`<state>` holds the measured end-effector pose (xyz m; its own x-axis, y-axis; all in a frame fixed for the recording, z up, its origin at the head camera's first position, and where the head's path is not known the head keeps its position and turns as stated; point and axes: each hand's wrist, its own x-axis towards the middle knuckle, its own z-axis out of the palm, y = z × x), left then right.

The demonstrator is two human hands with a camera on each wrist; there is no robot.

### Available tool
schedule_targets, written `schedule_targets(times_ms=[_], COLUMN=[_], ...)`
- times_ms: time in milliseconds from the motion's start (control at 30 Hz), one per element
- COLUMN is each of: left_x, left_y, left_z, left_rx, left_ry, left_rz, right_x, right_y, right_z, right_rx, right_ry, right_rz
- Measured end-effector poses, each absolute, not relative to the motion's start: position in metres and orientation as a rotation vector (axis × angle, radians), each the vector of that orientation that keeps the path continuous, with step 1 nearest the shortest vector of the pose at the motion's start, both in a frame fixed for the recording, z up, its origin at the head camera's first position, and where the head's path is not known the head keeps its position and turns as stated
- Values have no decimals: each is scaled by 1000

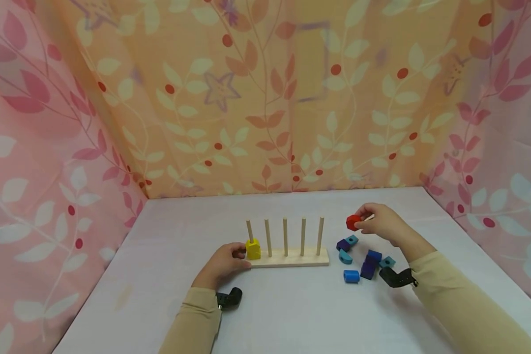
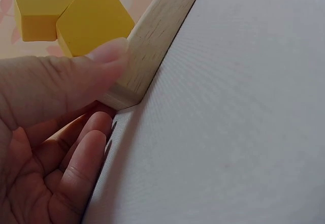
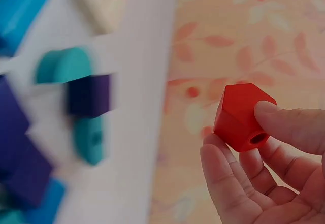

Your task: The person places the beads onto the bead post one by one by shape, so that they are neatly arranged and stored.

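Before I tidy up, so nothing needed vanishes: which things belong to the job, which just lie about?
In the job:
red hexagonal block in the right hand
five-peg wooden rack
two yellow hexagonal blocks on it
probably the blue blocks, purple blocks and teal blocks

Apart from it:
floral curtains
black wrist devices

The white, seemingly cloth-covered table point(image 1: 292, 314) carries a wooden peg stand point(image 1: 287, 262) and loose blocks point(image 1: 351, 276).

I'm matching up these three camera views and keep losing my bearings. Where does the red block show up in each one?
Head: the red block is right of centre, below mid-height, held by the right hand.
Left wrist: not in it.
Right wrist: right of centre, near mid-height, in the same hand.
Shared landmark: the wooden stand, blurred at the right wrist view's top left.
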<state>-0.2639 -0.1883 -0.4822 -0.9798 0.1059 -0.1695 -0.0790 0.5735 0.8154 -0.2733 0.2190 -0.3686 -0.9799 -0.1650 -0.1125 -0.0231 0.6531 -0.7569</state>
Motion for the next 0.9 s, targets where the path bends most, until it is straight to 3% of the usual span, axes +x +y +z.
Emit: schedule_targets(times_ms=[400,900], left_x=[-263,-265], left_y=[-189,-190], left_z=[-485,-485], left_rx=[23,2], left_ry=[2595,2580], left_rz=[1376,1391], right_x=[-263,-264], right_y=[182,118], right_z=[-308,-304], right_rx=[-463,-561], right_ry=[2788,2587], right_rz=[-1342,-1617])
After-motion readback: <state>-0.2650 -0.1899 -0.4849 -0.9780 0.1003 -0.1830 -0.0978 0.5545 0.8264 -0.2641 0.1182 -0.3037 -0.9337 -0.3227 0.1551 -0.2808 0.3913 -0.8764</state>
